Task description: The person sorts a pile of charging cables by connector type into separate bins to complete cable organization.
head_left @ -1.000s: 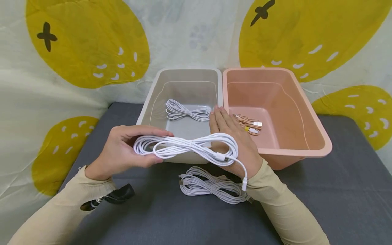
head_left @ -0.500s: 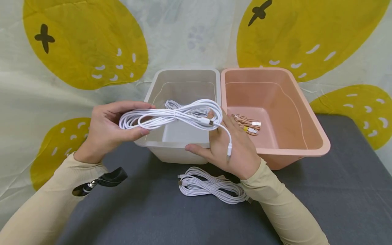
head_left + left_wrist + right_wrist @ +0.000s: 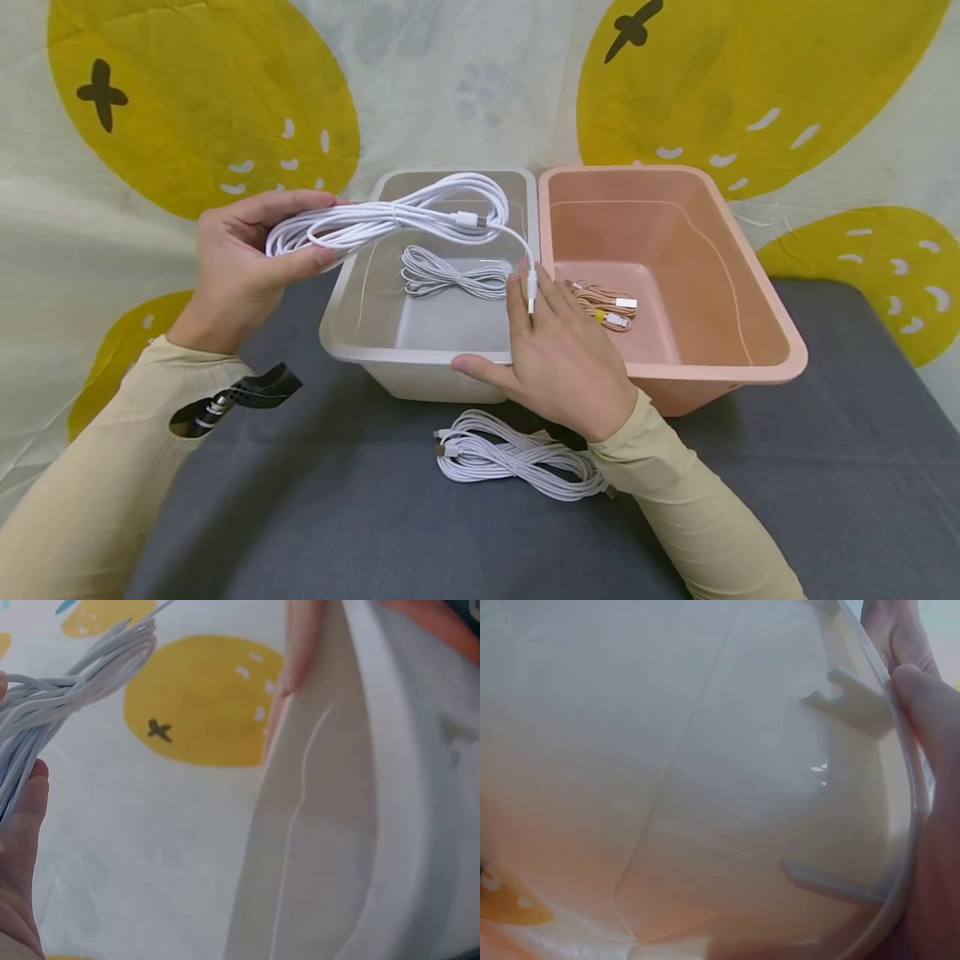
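Note:
My left hand [image 3: 296, 250] grips one end of a coiled white cable [image 3: 405, 212] and holds it in the air over the white bin [image 3: 352, 337]. The coil's plug end [image 3: 532, 292] dangles down onto my right fingers. My right hand [image 3: 558, 350] lies flat on the white bin's near right corner, fingers straight, thumb along the front rim. A second white coil [image 3: 450, 279] lies on the bin's floor. The left wrist view shows the held cable [image 3: 67, 697] beside the white bin's wall [image 3: 337, 825]. The right wrist view shows my thumb [image 3: 930, 705] on the rim.
A pink bin [image 3: 750, 367] stands against the white one on its right, with a pinkish cable [image 3: 607, 304] inside. Another white coil [image 3: 510, 454] lies on the grey table [image 3: 825, 500] in front of the bins. A yellow-patterned cloth hangs behind.
My left hand has carried the coil up and away from me, from in front of the white bin to above it. My right hand has come off the coil and settled on the bin's corner.

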